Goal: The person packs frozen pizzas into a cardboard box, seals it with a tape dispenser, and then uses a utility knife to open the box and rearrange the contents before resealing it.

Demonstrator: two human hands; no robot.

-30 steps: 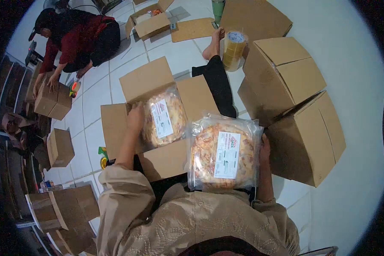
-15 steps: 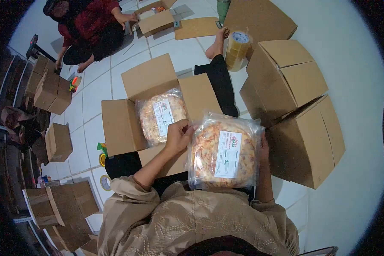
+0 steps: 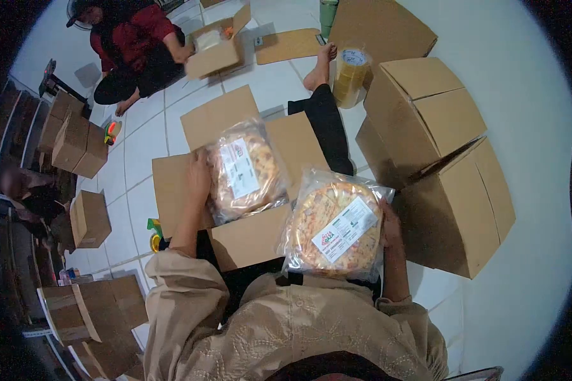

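Observation:
Near my lap, a clear-wrapped pizza (image 3: 311, 209) with a slanted white label is gripped at its right edge by my right hand (image 3: 391, 225). My left hand (image 3: 199, 173) holds the left edge of another wrapped pizza (image 3: 260, 168), which lies tilted at the opening of a cardboard box (image 3: 171, 190). The box stands on the floor in front of me with its flaps spread. Fingertips of my left hand are partly hidden by the wrapping.
Closed cardboard boxes (image 3: 426, 114) stand at the right, beside tape rolls (image 3: 349, 79). Across the tiled floor, another person (image 3: 140, 51) handles an open box (image 3: 216, 60). More boxes (image 3: 79, 143) and a tape dispenser (image 3: 154, 238) are at the left.
My left hand has moved from the near pizza to the one at the box, which now sits higher and tilted. The near pizza shows a different label angle. The other person's box has shifted.

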